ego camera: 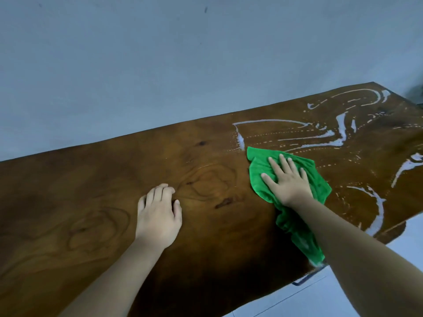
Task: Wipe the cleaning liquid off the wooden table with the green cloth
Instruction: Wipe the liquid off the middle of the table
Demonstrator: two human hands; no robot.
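Your right hand [287,179] presses flat, fingers spread, on the crumpled green cloth [295,216]; your left hand [158,216] rests loosely curled on the glossy, knotted wooden table [91,202], with white streaky cleaning liquid [341,131] at right.

The right hand [288,181] presses flat on the green cloth [320,179] on the wooden table [91,191]. White cleaning liquid [341,131] streaks lie just beyond its fingertips. The left hand [158,216] rests on bare wood, fingers curled.

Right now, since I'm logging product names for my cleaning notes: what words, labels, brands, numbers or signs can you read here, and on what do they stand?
None: no readable text here. The green cloth shows no tag or print; the wooden table bears only grain and white streaks of cleaning liquid, which form no letters; the wall carries no writing.
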